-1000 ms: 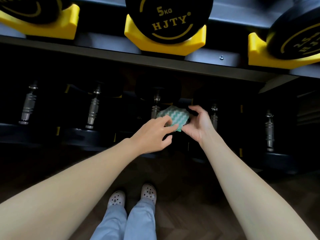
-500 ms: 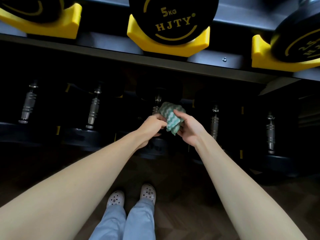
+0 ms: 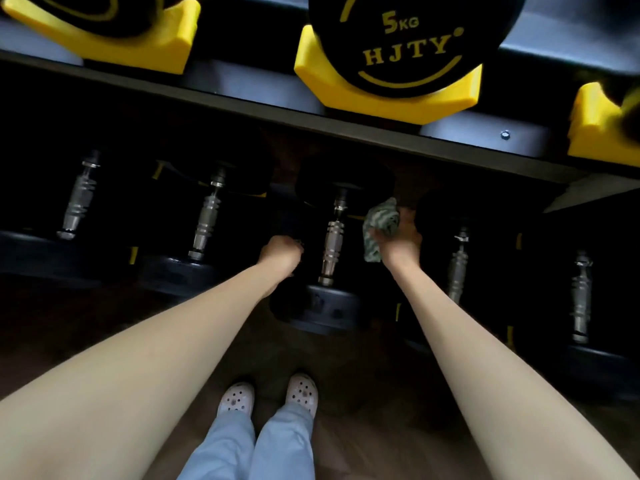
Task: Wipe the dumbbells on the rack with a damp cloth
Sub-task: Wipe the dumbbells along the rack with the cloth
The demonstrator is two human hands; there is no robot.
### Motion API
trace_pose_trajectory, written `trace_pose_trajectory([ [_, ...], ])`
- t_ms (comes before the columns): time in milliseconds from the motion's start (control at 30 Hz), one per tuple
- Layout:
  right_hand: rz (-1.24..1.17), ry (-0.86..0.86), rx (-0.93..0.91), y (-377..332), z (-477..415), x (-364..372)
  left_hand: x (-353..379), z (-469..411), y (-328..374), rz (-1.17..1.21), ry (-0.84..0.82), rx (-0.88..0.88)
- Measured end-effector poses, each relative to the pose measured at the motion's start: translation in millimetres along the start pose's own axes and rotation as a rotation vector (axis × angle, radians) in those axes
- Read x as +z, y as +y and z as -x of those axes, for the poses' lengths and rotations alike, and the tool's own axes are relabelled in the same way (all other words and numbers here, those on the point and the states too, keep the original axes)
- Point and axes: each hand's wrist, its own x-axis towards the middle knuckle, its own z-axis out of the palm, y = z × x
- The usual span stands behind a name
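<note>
Black dumbbells with steel handles lie in a row on the dark lower shelf. The middle dumbbell [image 3: 333, 244] lies between my two hands. My right hand [image 3: 398, 240] grips a green-and-white striped cloth [image 3: 379, 225] just right of that dumbbell's handle, at the far head's level. My left hand [image 3: 282, 252] is curled, left of the handle; what its fingers touch is lost in the dark. On the upper shelf a black dumbbell marked 5KG HJTY [image 3: 412, 39] sits in a yellow cradle [image 3: 384, 98].
More dumbbells lie left [image 3: 207, 220] [image 3: 78, 199] and right [image 3: 459, 268] [image 3: 580, 299] on the lower shelf. The grey upper rail [image 3: 242, 105] overhangs them. Yellow cradles [image 3: 138, 46] [image 3: 602, 133] sit on it. My feet in white clogs [image 3: 270, 398] stand on the dark wood floor.
My hands have parted: the right one carried the cloth to the right of the handle, and the left one let go and dropped to the left side. The view shifted left.
</note>
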Motion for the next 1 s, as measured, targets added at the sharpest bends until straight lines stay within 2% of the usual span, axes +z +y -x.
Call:
trace_pose_trajectory([
  [67, 0.098, 0.032, -0.077, -2, -8, 15, 0, -7, -10, -0.03, 0.0, -0.03],
  [167, 0.07, 0.04, -0.15, -4, -9, 39, -1, -12, -19, 0.004, 0.057, -0.041],
  [267, 0.095, -0.138, -0.263, -6, -3, 53, 0, -16, -23, 0.08, 0.104, -0.032],
  [467, 0.261, -0.31, -0.365, -7, -11, 40, -6, -11, -14, 0.142, 0.042, -0.069],
  [633, 0.23, -0.561, -0.287, 0, 13, 24, -15, -4, -12, 0.182, -0.003, -0.12],
  [800, 0.463, -0.806, -0.295, -8, 24, 15, -22, 4, -10, 0.29, -0.053, -0.14],
  [900, 0.615, -0.944, -0.231, -31, 23, 11, -25, 8, -10, 0.343, -0.054, -0.159],
  [1000, 0.659, -0.993, -0.16, -51, 17, 6, -30, 10, -10, 0.314, -0.024, -0.162],
])
